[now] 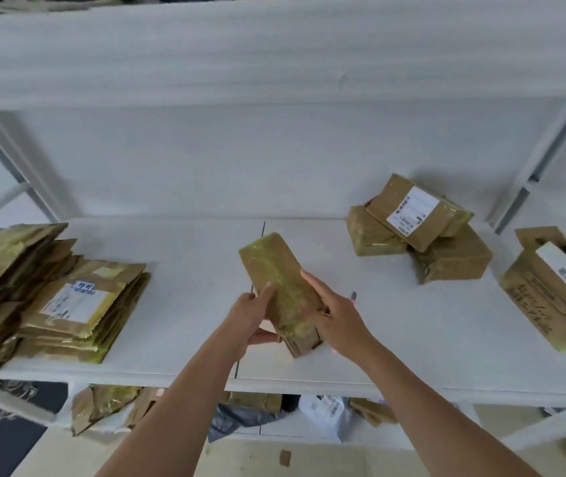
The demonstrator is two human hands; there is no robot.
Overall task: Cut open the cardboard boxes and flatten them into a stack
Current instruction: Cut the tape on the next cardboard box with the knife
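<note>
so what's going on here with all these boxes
A person is holding a taped cardboard box over a white shelf, the left hand gripping its near end and the right hand laid along its side. It is still sealed. Flattened boxes are stacked at the left, and a pile of sealed boxes waits at the back right. An opened box sits at the far right.
</note>
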